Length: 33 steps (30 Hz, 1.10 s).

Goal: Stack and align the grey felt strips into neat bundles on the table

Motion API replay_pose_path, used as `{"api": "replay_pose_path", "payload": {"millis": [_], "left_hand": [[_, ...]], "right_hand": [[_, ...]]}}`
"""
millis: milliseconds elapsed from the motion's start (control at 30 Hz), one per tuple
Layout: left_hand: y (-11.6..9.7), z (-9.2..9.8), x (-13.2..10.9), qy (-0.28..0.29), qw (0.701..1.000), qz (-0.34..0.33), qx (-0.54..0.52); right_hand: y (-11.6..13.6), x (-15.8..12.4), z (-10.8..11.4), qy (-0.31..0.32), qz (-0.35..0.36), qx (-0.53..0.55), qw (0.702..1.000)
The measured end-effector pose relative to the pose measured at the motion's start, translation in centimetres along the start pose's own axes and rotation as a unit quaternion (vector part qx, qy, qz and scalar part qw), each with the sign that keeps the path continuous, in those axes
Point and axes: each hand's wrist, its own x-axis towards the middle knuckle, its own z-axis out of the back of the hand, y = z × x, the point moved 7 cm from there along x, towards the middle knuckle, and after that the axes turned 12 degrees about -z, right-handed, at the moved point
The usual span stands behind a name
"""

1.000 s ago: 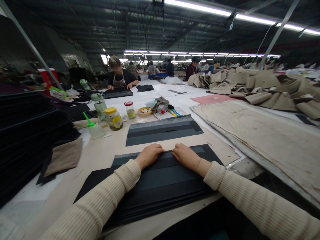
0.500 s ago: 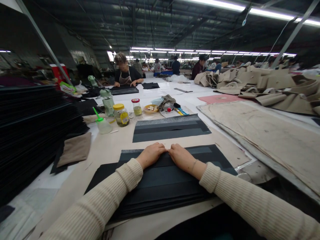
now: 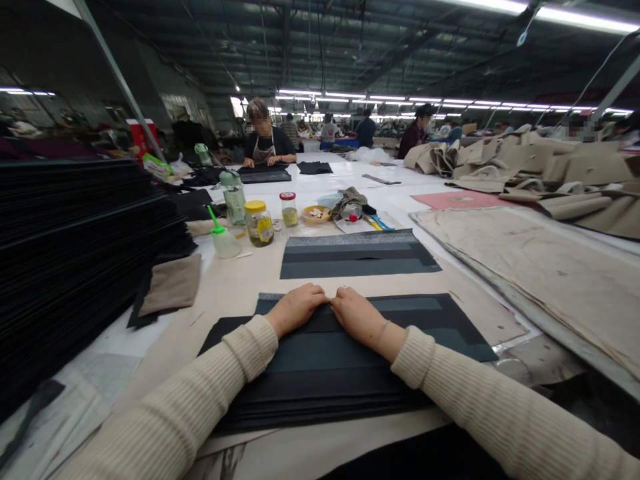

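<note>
Both hands work at the far edge of a black fabric panel [image 3: 320, 357] that lies on a stack of similar dark pieces before me. My left hand [image 3: 297, 309] has its fingers curled closed over that edge. Close beside it, my right hand [image 3: 357, 315] pinches the same edge, its thumb near the left one. Under the right forearm, another dark panel with a grey-blue strip [image 3: 450, 320] sticks out to the right. Just beyond the hands a separate dark panel [image 3: 360, 253] lies flat, a small slit in its middle.
A tall pile of black pieces [image 3: 85, 267] stands at left, a brown cloth [image 3: 170, 285] beside it. Behind are a green-tipped bottle [image 3: 226, 243], a yellow-lidded jar [image 3: 259, 227] and a red-lidded jar [image 3: 289, 210]. Beige pieces [image 3: 560, 160] heap at right. A co-worker [image 3: 265, 137] stands across the table.
The view has turned slightly left, so the scene sits further right. My hands stay on the panel's far edge, with slightly more space between them.
</note>
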Motion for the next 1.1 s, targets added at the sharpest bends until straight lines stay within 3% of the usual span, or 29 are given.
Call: {"api": "replay_pose_path", "payload": {"millis": [300,633,900,1100], "left_hand": [[2.1,1.8,-4.6,-0.036,0.999,0.031,-0.023],[1.8,1.6,-4.6,0.004,1.000,-0.014,0.003],[4.5,3.2,-9.9,-0.041,0.999,0.029,-0.017],[3.7,3.0,-9.6,-0.029,0.999,0.025,0.015]], "right_hand": [[-0.1,0.5,0.4,0.034,-0.018,0.018,0.999],[3.7,2.1,-0.5,0.003,0.030,0.004,1.000],[4.1,2.4,0.5,0.038,0.018,0.019,0.999],[7.4,3.9,0.2,0.037,0.055,0.035,0.997]]}}
